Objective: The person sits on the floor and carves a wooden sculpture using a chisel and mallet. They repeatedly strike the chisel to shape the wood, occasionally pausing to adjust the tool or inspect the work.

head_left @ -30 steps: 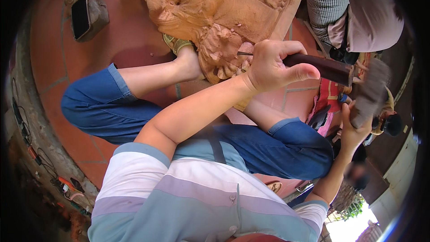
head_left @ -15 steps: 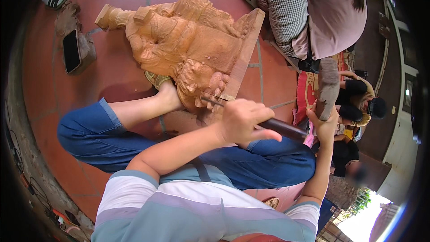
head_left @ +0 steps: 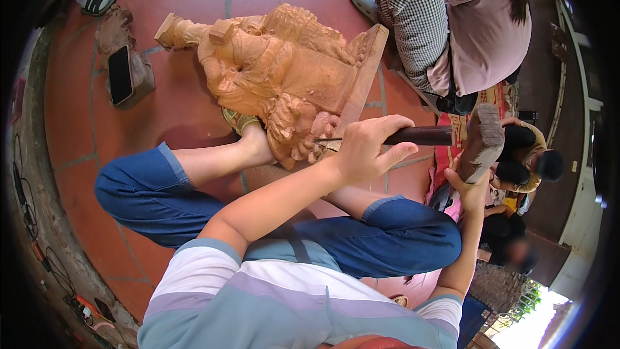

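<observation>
A carved wooden statue [head_left: 278, 71] lies on its side on the floor, its flat base toward the right. My left hand [head_left: 369, 150] is closed around a chisel [head_left: 423, 135]. The dark handle points right, and the thin blade meets the carving's near lower corner beside the base. Over to the right, my right hand [head_left: 469, 186] grips a worn wooden mallet [head_left: 484, 139], raised close to the butt of the chisel handle with a small gap between them. My foot [head_left: 257, 145] rests against the near side of the statue.
A phone [head_left: 120, 76] lies on a wood block [head_left: 139, 84] at the left. One person [head_left: 481, 32] sits close by at the upper right; others [head_left: 529, 161] are farther right near a red patterned mat [head_left: 445, 155]. Cables [head_left: 58, 265] run along the left edge.
The chisel handle has swung up from a downward slant to nearly level, and my left hand has turned with it. My right hand still holds the mallet near it. The whole view has shifted slightly.
</observation>
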The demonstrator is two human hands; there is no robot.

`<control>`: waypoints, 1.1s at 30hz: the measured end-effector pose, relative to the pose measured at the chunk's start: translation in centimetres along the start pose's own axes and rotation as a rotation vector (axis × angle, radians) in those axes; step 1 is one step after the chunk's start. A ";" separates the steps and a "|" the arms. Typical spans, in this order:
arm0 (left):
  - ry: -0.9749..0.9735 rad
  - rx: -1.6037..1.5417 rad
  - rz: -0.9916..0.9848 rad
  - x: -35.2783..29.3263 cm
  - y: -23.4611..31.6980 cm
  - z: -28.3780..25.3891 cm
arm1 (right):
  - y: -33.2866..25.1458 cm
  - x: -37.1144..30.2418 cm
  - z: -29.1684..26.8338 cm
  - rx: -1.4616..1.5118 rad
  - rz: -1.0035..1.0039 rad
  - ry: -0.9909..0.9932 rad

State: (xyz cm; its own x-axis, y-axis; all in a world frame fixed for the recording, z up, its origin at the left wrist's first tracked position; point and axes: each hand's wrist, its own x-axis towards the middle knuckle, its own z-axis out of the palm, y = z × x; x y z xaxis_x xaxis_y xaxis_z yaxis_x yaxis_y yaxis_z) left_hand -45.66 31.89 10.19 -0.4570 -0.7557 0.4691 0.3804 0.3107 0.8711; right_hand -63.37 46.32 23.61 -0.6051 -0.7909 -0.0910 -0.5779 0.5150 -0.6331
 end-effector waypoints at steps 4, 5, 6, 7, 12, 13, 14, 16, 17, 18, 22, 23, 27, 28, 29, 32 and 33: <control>-0.094 -0.120 -0.201 0.1 -0.5 0.8 | -0.8 -0.4 -0.7 -0.106 -0.052 -0.006; -0.078 -0.130 -0.106 0.0 -0.4 1.2 | -0.7 -0.6 -0.9 -0.112 -0.092 0.036; -0.063 -0.136 -0.017 0.1 -0.1 1.3 | -0.2 -0.7 -0.9 -0.113 -0.129 0.073; -0.046 -0.141 0.071 0.2 0.2 1.2 | 0.3 -0.8 -1.0 -0.115 -0.167 0.109; 0.065 -0.081 -0.029 0.6 -0.5 0.9 | 0.1 -1.0 -1.2 -0.074 -0.048 0.100; 0.032 -0.127 0.004 0.3 -0.2 1.1 | 0.3 -1.1 -1.3 -0.113 -0.090 0.114; -0.003 -0.174 0.034 0.2 0.3 1.1 | 0.5 -1.3 -1.4 -0.150 -0.130 0.129; 0.005 -0.049 0.053 0.5 0.2 0.9 | 0.6 -1.4 -1.5 -0.169 -0.122 0.129; 0.009 0.015 0.072 0.7 0.0 0.8 | 0.6 -1.5 -1.6 -0.178 -0.126 0.134; 0.012 0.041 0.013 0.8 -0.5 0.8 | 0.7 -1.7 -1.7 -0.113 -0.114 0.117; 0.094 -0.055 -0.068 0.5 -1.2 1.6 | -0.4 -2.1 -0.8 -0.123 -0.095 0.134; 0.110 -0.058 -0.061 0.6 -1.2 1.6 | 0.1 -1.8 -1.3 -0.121 -0.091 0.109; 0.117 -0.029 -0.033 0.9 -1.6 1.6 | 0.1 -1.2 -0.9 -0.072 -0.146 0.121; 0.097 -0.016 -0.057 0.9 -1.7 1.6 | -0.1 -1.0 -0.6 -0.005 -0.131 0.125; 0.077 -0.006 -0.081 0.9 -1.6 1.5 | -0.4 -0.8 -0.3 0.059 -0.114 0.130; 0.094 -0.034 -0.072 0.8 -1.6 1.1 | 0.7 -0.4 -0.3 0.171 -0.053 0.078; 0.111 -0.053 -0.056 0.7 -1.6 1.0 | 1.2 -0.3 -0.2 0.195 -0.031 0.051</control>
State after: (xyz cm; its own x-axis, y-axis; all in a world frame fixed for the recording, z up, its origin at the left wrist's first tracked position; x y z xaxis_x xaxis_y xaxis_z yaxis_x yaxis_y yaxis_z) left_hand -47.37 31.42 9.23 -0.3882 -0.8308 0.3989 0.4003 0.2379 0.8850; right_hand -64.03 47.29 23.04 -0.6184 -0.7852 -0.0337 -0.4827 0.4133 -0.7721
